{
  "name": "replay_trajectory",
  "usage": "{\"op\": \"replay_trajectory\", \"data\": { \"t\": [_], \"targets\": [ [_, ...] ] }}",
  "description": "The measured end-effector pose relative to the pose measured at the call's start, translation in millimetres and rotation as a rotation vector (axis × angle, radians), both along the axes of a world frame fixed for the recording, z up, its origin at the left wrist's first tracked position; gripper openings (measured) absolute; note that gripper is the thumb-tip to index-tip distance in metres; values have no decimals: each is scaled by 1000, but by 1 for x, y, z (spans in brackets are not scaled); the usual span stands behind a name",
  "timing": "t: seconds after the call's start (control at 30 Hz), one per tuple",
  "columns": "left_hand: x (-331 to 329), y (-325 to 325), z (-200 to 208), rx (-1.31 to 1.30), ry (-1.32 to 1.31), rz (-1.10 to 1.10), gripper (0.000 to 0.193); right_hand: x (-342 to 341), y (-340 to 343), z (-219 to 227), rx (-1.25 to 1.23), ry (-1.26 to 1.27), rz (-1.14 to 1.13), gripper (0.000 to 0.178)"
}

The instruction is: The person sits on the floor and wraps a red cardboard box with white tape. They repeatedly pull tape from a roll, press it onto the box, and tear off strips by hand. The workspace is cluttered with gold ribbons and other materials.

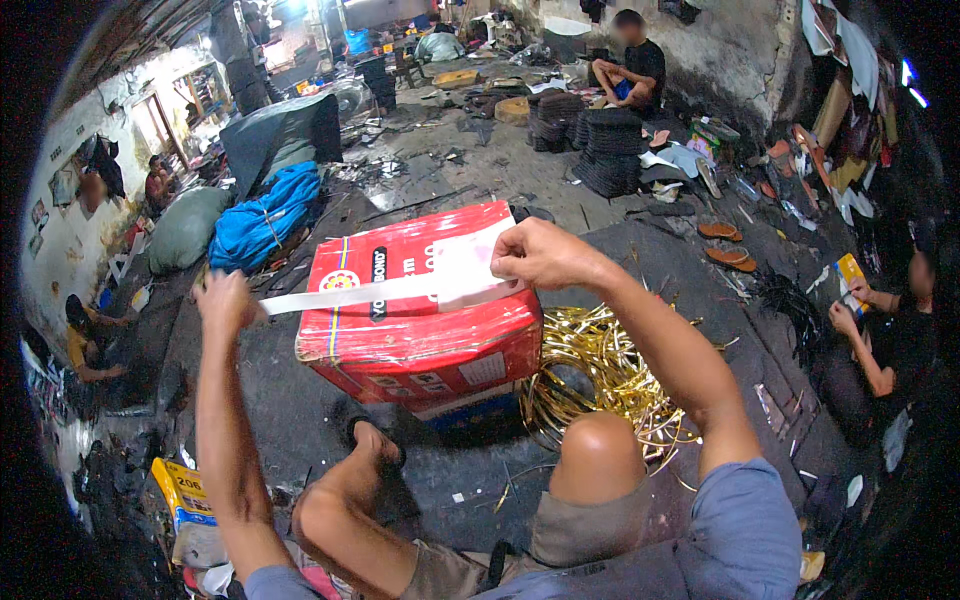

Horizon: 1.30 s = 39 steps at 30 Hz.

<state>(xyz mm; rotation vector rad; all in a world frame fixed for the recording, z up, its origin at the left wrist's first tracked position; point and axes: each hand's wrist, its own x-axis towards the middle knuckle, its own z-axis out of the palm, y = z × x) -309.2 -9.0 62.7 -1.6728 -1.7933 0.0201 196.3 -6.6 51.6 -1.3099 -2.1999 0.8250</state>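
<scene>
A narrow white strip stretches across the top of a red cardboard box that stands before my knees. My left hand is closed at the strip's left end, beyond the box's left side. At the box's right side my right hand pinches the strip's other end, thumb and fingers together. Under the right fingers a wider white piece lies on the box top; whether it is joined to the strip, I cannot tell. Beside the box a tangled heap of shiny gold strips lies on the floor.
A yellow packet lies by my left arm. Brown sandals and stacked black pieces are on the floor to the right. A blue bundle lies at far left. Other people sit around, one at right holding a yellow packet.
</scene>
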Motion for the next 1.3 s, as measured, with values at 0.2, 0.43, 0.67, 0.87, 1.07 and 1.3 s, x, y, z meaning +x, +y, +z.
{"op": "replay_trajectory", "data": {
  "t": [0.2, 0.43, 0.67, 0.87, 1.07, 1.3],
  "targets": [
    [237, 20, -40, -133, -1109, -1057, 54, -38, -8, -15, 418, -223, -190, 27],
    [306, 3, -61, -266, -1317, -997, 25, -13, -21, -22, 516, -216, -297, 21],
    [314, 8, -69, -121, -1117, -1079, 19, -2, -28, -19, 575, -224, -303, 21],
    [314, 2, -68, -179, -1244, -1034, 16, 6, -29, -21, 501, -180, -310, 22],
    [311, 1, -76, -170, -1343, -1061, 15, 8, -35, -20, 615, -231, -183, 23],
    [309, 0, -75, -261, -1465, -1012, 12, 22, -24, -10, 565, -316, -1, 27]
  ]
}}
